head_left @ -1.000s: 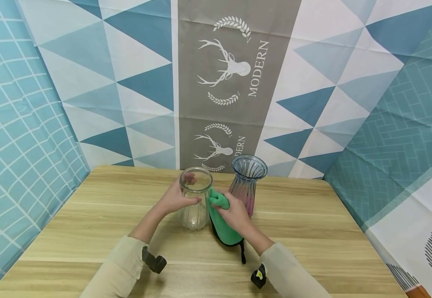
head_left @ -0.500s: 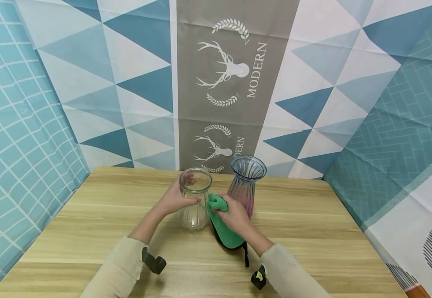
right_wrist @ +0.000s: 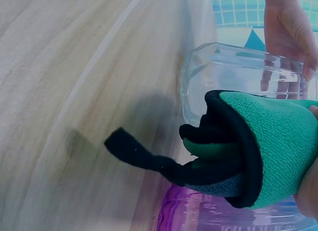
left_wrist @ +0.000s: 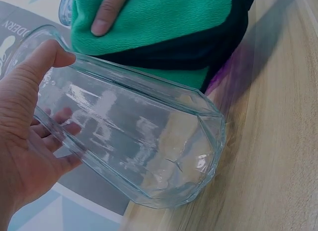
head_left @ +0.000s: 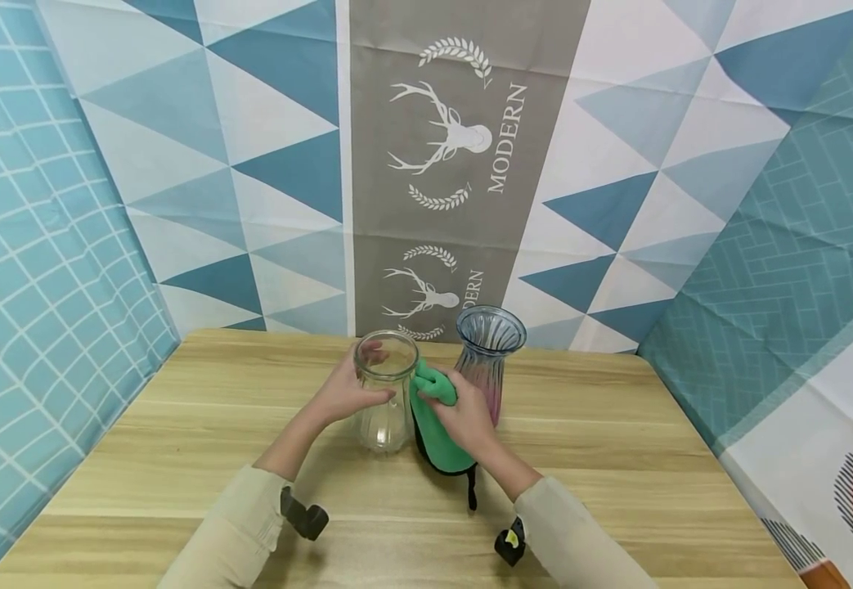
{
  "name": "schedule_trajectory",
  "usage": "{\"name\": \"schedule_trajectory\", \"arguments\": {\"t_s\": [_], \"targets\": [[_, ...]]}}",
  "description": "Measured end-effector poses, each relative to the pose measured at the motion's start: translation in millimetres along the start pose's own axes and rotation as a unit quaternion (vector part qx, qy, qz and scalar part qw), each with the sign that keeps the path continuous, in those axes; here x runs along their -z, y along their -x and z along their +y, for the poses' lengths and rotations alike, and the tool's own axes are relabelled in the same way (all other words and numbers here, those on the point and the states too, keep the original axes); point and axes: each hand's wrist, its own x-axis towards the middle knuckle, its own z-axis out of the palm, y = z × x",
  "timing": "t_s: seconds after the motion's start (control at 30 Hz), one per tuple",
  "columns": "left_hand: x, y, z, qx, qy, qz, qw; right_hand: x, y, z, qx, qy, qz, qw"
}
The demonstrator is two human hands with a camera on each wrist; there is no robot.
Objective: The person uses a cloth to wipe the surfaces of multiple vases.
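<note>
A clear ribbed glass vase (head_left: 383,429) stands upright on the wooden table. My left hand (head_left: 345,391) grips it from the left side, thumb in front and fingers behind, just below its rim. In my right hand (head_left: 470,415) is a folded green cloth (head_left: 444,446) with black edging, gripped at its bunched top. The cloth lies right along the vase's right side and its black hanging loop (right_wrist: 131,149) dangles free. In the left wrist view one right-hand finger (left_wrist: 107,17) presses on the cloth, and the vase's faceted base (left_wrist: 194,166) shows.
A second glass vase (head_left: 491,331), blue at the flared top and pink-purple below, stands right behind my right hand. Patterned cloth backdrops (head_left: 463,164) rise at the table's (head_left: 603,483) back and sides.
My right hand and the cloth shift slightly toward me, then back up along the vase, the black loop swinging with them. My left hand and the clear vase stay nearly in place.
</note>
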Motion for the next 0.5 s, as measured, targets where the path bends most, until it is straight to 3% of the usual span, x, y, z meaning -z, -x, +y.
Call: {"name": "schedule_trajectory", "arguments": {"t_s": [0.17, 0.5], "targets": [[-0.9, -4.3, -14.8, -0.008, 0.003, 0.002, 1.0, -1, -1.4, -3, -0.002, -0.006, 0.004, 1.0], [-3.2, -3.3, -15.9, -0.001, -0.011, 0.015, 0.9998, -2, -0.2, -3, -0.005, -0.002, -0.017, 0.9998]]}}
